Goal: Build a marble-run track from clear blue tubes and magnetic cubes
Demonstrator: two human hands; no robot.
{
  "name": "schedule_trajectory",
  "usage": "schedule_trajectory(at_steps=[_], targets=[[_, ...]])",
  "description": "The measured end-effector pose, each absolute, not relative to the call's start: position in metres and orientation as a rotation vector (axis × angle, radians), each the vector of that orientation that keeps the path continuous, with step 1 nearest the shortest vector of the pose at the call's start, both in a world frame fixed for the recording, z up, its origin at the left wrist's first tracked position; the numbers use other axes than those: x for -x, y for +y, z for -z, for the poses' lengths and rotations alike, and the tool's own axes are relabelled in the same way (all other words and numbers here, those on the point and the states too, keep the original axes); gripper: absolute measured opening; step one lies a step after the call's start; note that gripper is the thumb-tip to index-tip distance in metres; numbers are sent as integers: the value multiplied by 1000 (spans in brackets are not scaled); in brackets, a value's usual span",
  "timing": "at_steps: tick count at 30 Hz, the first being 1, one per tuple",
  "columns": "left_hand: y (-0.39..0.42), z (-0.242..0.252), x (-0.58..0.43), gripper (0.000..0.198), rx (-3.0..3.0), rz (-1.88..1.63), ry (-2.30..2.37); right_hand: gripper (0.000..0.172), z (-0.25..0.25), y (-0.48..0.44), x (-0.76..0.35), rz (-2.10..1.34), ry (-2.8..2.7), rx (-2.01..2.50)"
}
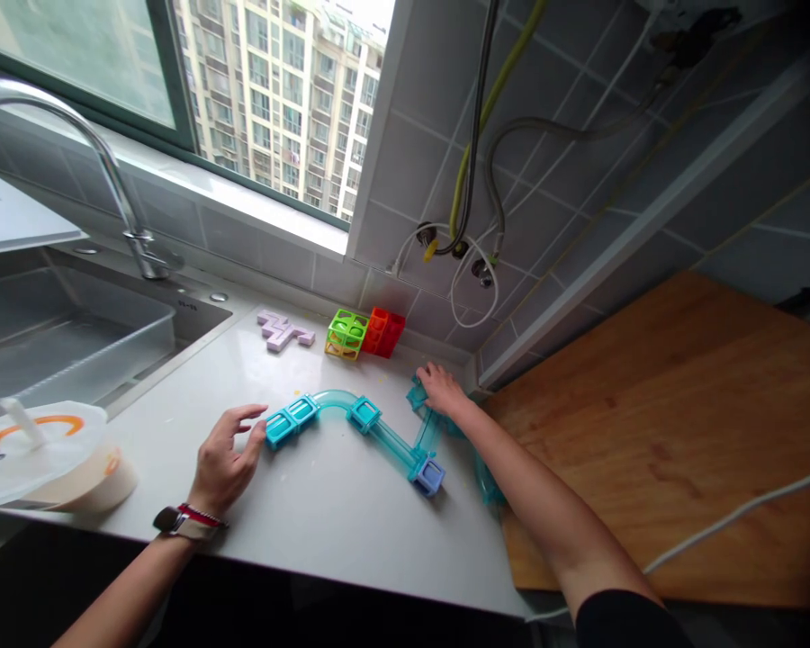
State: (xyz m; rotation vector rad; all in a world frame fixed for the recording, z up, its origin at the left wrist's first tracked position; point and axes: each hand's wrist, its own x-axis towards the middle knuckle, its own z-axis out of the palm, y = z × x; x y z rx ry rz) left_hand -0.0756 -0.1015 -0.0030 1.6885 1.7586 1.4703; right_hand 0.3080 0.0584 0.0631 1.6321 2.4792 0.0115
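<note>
A chain of translucent blue toy track pieces lies on the counter, with blue square blocks (pixel 292 420) at its left end, a curved tube (pixel 334 397) and a straight tube (pixel 392 445). A purple-blue square block (pixel 430 476) sits at its right corner, where another straight tube (pixel 429 434) angles back. My left hand (pixel 226 454) is beside the left end, thumb and fingers apart, the thumb at the block's edge. Toward the wall, my right hand (pixel 442 394) has its fingers closed on a blue track piece (pixel 416 394). My right forearm partly covers more blue pieces (pixel 486 481).
Lilac zigzag pieces (pixel 283 330), green cube frames (pixel 346 333) and red blocks (pixel 383 331) stand along the back. At left are the sink (pixel 206 315), tap (pixel 108 162) and a lidded cup (pixel 87 477). A wooden board (pixel 648 432) and white cord (pixel 735 517) lie right.
</note>
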Motion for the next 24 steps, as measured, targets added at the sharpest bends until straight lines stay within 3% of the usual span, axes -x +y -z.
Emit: schedule_trajectory(at_steps=[2, 7, 12, 15, 18, 21, 24], targets=[[-101, 3, 76, 32, -1712, -1511, 1757, 54, -62, 58, -308, -6, 2519, -1597], [-111, -6, 73, 30, -1762, -1692, 1842, 33, -72, 64, -305, 17, 2614, -1655], [-134, -29, 35, 27, -1781, -1647, 1586, 36, -89, 38, -290, 29, 2785, -1949], [-141, -39, 1, 40, -1747, -1353, 1325, 40, -88, -12, -264, 674, 3000, -2320], [-141, -38, -25, 61, -1655, -1232, 1201, 41, -78, -73, -230, 1518, 2908, -2267], [-143, -25, -34, 52, -1514, -1208, 1157, 39, -64, -119, -204, 2196, 2681, -2032], [-149, -13, -28, 45, -1345, -1125, 1127, 37, -45, -139, -198, 2461, 2501, -2086]])
